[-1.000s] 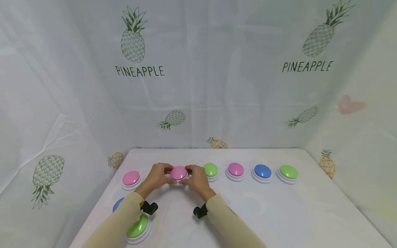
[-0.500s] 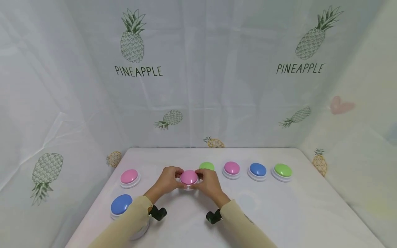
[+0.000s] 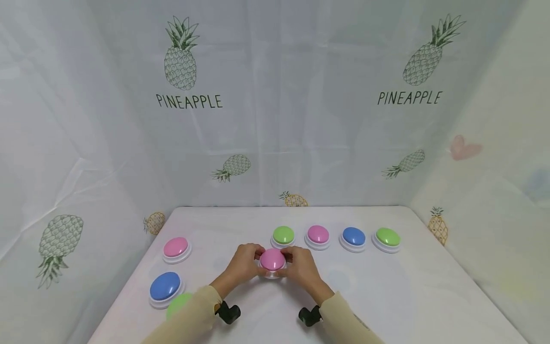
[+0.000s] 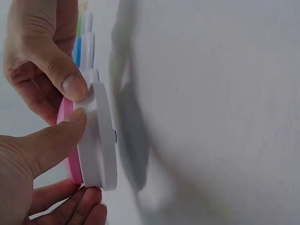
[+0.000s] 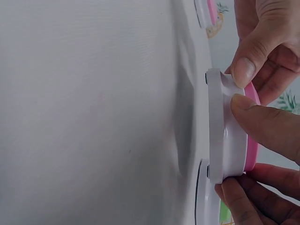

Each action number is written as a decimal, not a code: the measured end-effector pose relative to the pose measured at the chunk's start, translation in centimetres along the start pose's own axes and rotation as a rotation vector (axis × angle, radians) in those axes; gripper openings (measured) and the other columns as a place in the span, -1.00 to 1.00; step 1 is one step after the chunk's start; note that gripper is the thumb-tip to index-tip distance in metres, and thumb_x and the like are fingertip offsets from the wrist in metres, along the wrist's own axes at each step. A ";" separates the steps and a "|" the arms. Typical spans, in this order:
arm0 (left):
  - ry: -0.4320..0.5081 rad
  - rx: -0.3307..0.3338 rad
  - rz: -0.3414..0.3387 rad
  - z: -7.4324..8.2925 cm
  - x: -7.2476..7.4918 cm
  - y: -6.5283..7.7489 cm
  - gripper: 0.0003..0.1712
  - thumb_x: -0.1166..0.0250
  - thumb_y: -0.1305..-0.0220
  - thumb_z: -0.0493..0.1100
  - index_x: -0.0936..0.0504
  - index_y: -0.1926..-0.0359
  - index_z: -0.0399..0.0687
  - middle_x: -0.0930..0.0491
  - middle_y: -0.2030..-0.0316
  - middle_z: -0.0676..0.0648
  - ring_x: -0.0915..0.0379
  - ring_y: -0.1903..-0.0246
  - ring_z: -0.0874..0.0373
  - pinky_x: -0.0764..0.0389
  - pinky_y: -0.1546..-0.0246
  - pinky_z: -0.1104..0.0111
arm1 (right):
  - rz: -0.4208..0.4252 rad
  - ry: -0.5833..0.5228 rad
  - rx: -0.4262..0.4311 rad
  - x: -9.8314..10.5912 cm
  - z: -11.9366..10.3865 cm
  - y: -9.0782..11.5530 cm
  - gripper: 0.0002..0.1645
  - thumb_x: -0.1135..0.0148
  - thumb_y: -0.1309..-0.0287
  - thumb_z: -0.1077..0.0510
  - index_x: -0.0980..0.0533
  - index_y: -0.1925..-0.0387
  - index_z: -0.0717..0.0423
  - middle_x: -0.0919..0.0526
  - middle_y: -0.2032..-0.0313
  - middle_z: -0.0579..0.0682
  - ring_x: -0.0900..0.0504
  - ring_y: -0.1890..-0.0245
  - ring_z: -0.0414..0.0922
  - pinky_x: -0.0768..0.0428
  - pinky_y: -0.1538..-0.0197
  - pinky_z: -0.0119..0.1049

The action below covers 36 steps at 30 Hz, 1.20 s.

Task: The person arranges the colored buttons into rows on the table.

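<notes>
Between both hands is a pink push button [image 3: 272, 260] with a round white base [image 4: 104, 140]. My left hand [image 3: 246, 263] grips its left side, thumb on the white base and fingers around the edge. On the opposite side, my right hand [image 3: 302, 268] holds it the same way, and the thumbs nearly meet at the front. Both wrist views show a gap between the base and the white table [image 5: 93, 112], with a shadow on the surface. Just behind the held button stands a green button [image 3: 283, 235].
Along the back right stand another pink button [image 3: 318, 234], a blue button [image 3: 354, 236] and a second green button [image 3: 388, 237]. At the left are a pink button [image 3: 175, 247], a blue button [image 3: 165, 286] and a green button [image 3: 178, 304] partly covered by my left sleeve [image 3: 191, 317].
Both hands have carried the pink button to the right and nearer to me. The green button behind it shows more fully now. The view has shifted slightly.
</notes>
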<state>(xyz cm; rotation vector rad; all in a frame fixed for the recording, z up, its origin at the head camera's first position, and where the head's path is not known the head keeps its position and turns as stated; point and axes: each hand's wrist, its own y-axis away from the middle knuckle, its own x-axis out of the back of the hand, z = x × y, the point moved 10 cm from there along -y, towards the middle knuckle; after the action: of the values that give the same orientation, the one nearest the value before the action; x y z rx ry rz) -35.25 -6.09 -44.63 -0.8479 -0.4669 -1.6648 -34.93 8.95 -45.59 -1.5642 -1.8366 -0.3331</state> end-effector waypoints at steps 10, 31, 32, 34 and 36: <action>0.075 0.003 0.006 0.1 -1.7 0.1 -0.37 -0.75 0.14 -0.28 -0.70 0.00 -0.32 -0.72 0.14 -0.12 -0.63 0.09 0.00 -0.73 -0.01 0.08 | -0.008 0.009 0.017 0.9 0.4 1.0 -0.28 -0.76 0.20 0.27 -0.65 -0.06 0.37 -0.78 0.06 0.20 -0.78 0.02 0.10 -0.73 -0.11 0.02; 0.059 0.000 0.012 0.8 -3.7 0.3 -0.37 -0.77 0.15 -0.23 -0.70 0.02 -0.28 -0.70 0.17 -0.06 -0.60 0.11 0.03 -0.71 0.03 0.15 | -0.023 0.044 -0.003 1.6 1.9 2.1 -0.23 -0.79 0.23 0.21 -0.64 -0.07 0.38 -0.76 0.05 0.21 -0.76 0.04 0.11 -0.75 -0.08 -0.01; 0.059 0.000 0.011 0.8 -3.7 0.3 -0.37 -0.77 0.15 -0.24 -0.70 0.02 -0.28 -0.70 0.17 -0.06 -0.60 0.12 0.03 -0.71 0.04 0.15 | -0.022 0.048 -0.001 1.6 1.9 2.2 -0.23 -0.80 0.24 0.21 -0.64 -0.07 0.38 -0.76 0.05 0.21 -0.76 0.04 0.11 -0.75 -0.08 -0.01; 0.056 -0.003 0.011 0.9 -3.8 0.4 -0.36 -0.77 0.16 -0.25 -0.70 0.02 -0.28 -0.69 0.18 -0.06 -0.60 0.12 0.03 -0.70 0.04 0.15 | -0.021 0.055 -0.001 1.5 2.0 2.2 -0.23 -0.80 0.25 0.20 -0.65 -0.06 0.38 -0.75 0.06 0.21 -0.76 0.04 0.10 -0.75 -0.07 -0.01; 0.058 -0.001 0.009 0.9 -3.8 0.4 -0.36 -0.77 0.16 -0.25 -0.70 0.01 -0.28 -0.69 0.17 -0.06 -0.59 0.11 0.02 -0.70 0.03 0.14 | -0.022 0.057 -0.003 1.5 2.1 2.3 -0.23 -0.80 0.25 0.21 -0.65 -0.07 0.37 -0.75 0.05 0.20 -0.75 0.04 0.10 -0.75 -0.08 -0.02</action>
<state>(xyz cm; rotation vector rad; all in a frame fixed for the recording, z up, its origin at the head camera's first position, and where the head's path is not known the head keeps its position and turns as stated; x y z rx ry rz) -34.24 -3.03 -46.96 -0.7995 -0.4220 -1.6767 -33.49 11.90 -46.69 -1.5228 -1.8111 -0.3869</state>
